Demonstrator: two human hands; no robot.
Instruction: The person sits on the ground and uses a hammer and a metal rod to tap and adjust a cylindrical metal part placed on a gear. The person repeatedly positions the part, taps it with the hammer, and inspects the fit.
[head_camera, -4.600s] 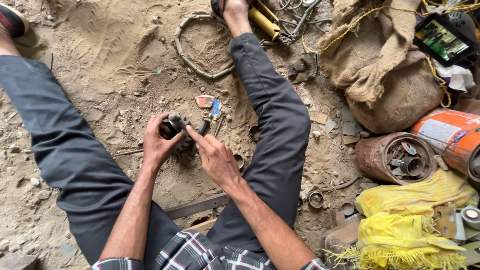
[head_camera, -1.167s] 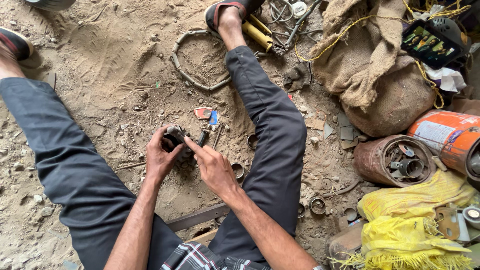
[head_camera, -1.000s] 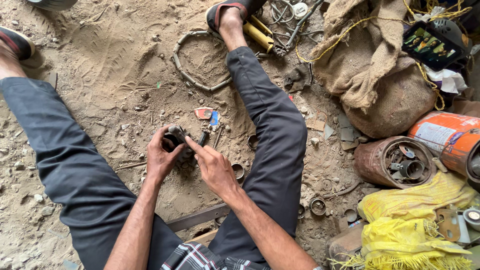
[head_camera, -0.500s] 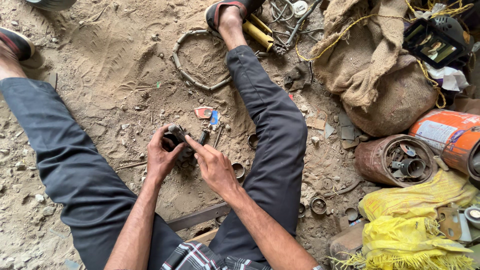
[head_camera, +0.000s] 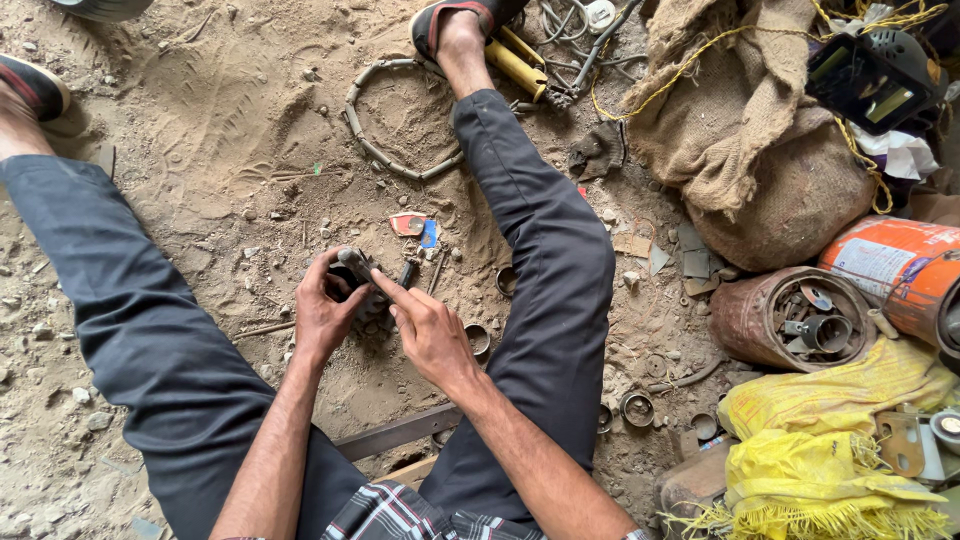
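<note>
I sit on sandy ground with my legs spread. My left hand (head_camera: 322, 310) grips a small dark round metal part (head_camera: 352, 270) between my knees. My right hand (head_camera: 428, 328) reaches in from the right, its index finger stretched onto that part. A dark thin tool (head_camera: 405, 272) lies in the sand just beyond my right fingers. A small metal ring (head_camera: 478, 340) rests on the ground beside my right hand.
A curved hose loop (head_camera: 385, 115) lies ahead in the sand. Right of my leg: a burlap sack (head_camera: 770, 150), a rusty can of metal parts (head_camera: 795, 320), an orange cylinder (head_camera: 900, 270), yellow cloth (head_camera: 830, 440), loose rings (head_camera: 637, 408). A metal bar (head_camera: 400, 432) lies under my thigh.
My hands stay on the metal part with only small finger shifts. The view has tilted slightly.
</note>
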